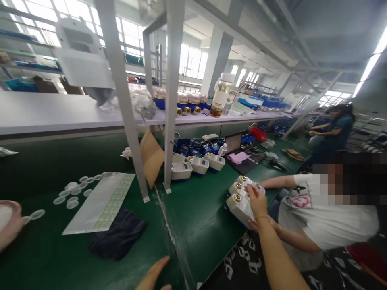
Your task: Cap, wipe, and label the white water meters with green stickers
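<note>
My right hand [256, 200] reaches in from the bottom right, over a row of grey-white water meters [240, 207] with brass fittings and blue bases. Its fingertips are drawn together in a pinch above the meters; whatever they hold is too small to make out. Low in the middle, my left hand [153, 277] is partly cut off by the frame edge, fingers apart over the green table [136, 270], holding nothing. A co-worker's hand [253, 225] touches the nearest meter from the right. A dark cloth [119, 235] lies left of my left hand, partly under a sticker sheet [101, 201].
Several clear plastic caps [72, 198] lie at the left beside a pink-rimmed container [10, 223]. Metal shelf posts [171, 100] rise from the table. More meters [181, 171] and a laptop [234, 145] stand behind. A co-worker in a white shirt [335, 229] sits at the right.
</note>
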A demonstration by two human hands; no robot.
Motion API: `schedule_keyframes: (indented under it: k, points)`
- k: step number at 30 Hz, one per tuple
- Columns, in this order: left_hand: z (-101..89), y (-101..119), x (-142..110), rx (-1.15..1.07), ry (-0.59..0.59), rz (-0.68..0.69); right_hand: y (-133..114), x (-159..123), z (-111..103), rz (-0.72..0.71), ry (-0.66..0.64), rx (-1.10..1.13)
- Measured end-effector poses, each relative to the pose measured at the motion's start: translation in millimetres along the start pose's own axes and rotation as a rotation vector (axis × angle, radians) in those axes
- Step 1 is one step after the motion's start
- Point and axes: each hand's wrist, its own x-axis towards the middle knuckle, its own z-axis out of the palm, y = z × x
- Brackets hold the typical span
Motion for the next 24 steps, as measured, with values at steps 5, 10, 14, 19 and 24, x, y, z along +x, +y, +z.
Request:
schedule_keyframes:
  k: [5, 10, 14, 19, 24]
  points:
    - [67.9, 133.3, 131.0, -0.038, -0.346, 0.099, 87.9, 129.3, -64.4, 0.153, 0.013, -0.118]
    - [103.8, 185.1, 204.1, -0.125, -0.431, -0.054, 131.8, 204.7, -61.3, 0.315, -0.187, -0.224]
    - [127.4, 204.2, 258.4, -0.472, -0.398, -0.369, 148.0, 239.0, -48.1, 0.448, -0.419, -0.284]
    - [156.0, 224.2, 315.0, -0.835, -0.279, -0.528, 159.7, 254.1, -44.8, 0.706, -0.798, -0.270]
    - [169.4, 232.6, 331.8, -1.035, -0.092, -0.552, 159.1, 259.2, -42.7, 1.003, -0.909, -0.174]
